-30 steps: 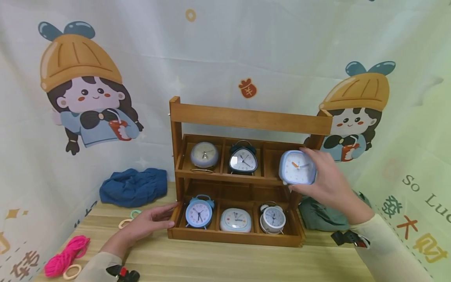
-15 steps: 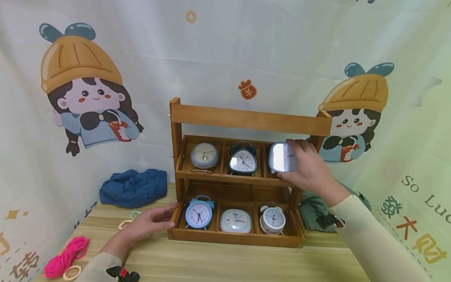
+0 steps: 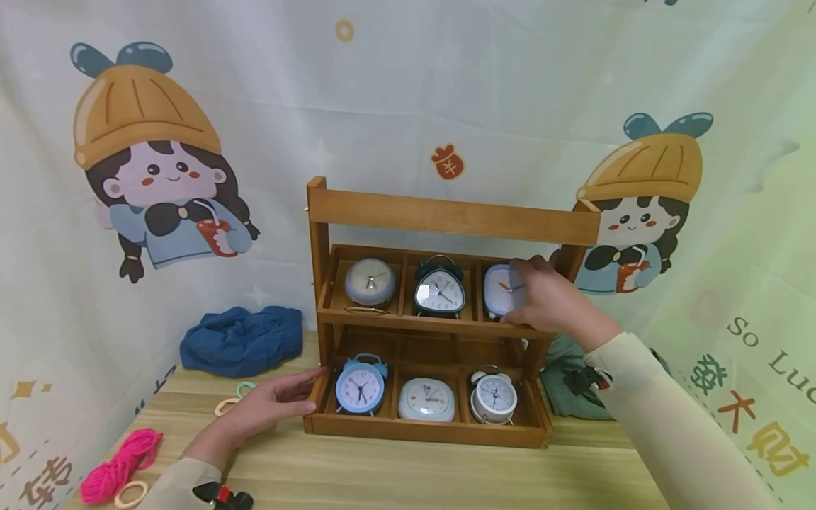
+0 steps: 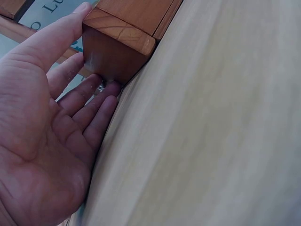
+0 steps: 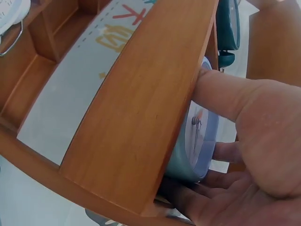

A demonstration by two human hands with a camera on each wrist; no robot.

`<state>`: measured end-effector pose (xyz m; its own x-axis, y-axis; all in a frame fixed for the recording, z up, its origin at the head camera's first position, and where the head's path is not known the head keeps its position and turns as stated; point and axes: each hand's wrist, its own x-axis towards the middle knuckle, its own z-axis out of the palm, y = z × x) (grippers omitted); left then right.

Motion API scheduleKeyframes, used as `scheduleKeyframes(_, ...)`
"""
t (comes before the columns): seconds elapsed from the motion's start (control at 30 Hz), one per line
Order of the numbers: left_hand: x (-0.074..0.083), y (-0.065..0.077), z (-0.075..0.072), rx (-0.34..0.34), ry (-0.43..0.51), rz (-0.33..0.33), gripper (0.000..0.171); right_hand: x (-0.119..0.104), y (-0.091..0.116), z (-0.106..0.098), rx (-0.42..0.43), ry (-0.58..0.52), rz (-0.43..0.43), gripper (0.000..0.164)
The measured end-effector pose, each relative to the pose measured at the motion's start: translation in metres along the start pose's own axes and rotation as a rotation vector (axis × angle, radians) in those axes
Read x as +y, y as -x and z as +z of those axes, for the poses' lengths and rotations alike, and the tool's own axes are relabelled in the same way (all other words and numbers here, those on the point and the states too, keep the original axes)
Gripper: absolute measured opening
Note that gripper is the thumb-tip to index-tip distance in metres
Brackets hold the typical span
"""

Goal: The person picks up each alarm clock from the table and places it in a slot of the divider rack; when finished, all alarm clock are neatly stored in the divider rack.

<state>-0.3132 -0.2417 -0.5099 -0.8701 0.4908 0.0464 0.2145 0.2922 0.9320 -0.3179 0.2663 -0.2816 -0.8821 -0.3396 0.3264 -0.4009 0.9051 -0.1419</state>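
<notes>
A two-tier wooden shelf (image 3: 440,429) stands on the table. In its top right compartment sits a square light-blue alarm clock (image 3: 497,289). My right hand (image 3: 556,295) holds this clock, thumb at its lower edge and fingers over its top and right side, hiding part of the dial. In the right wrist view, the shelf's front board covers part of the clock (image 5: 209,127). My left hand (image 3: 266,405) rests against the lower left end of the shelf. Its fingers are relaxed around the wooden corner (image 4: 117,52) and hold nothing.
Beside the held clock are a dark green clock (image 3: 440,289) and a grey round clock (image 3: 370,282). Below stand a blue twin-bell clock (image 3: 360,386), a white oval clock (image 3: 426,398) and a white twin-bell clock (image 3: 495,395). Pink yarn (image 3: 121,464) and blue cloth (image 3: 242,340) lie left.
My right hand has moved left and inward with the light-blue alarm clock, from in front of the shelf's right end into the top right compartment. The left hand stays still.
</notes>
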Motion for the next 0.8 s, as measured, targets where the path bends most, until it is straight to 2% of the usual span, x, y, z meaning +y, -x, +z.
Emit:
scheduleKeyframes(0.3,-0.0006,-0.0005,-0.0007,0.004,-0.009,0.010,0.073,0.0002,0.0015,-0.0013,-0.046,-0.020,0.011,0.103)
scheduleKeyframes(0.5,-0.0021,-0.0012,0.0010,0.009,-0.041,-0.014,0.073,0.0013,0.0026,-0.0011,-0.067,-0.041,0.029,0.103)
scheduleKeyframes(0.7,-0.0009,-0.0016,0.0019,0.013,-0.044,-0.021,0.073,0.0012,0.0004,-0.0070,-0.081,-0.071,0.070,0.093)
scheduleKeyframes(0.8,-0.0012,-0.0005,0.0016,0.010,-0.033,-0.002,0.073,0.0001,0.0009,-0.0093,-0.096,-0.112,0.093,0.088)
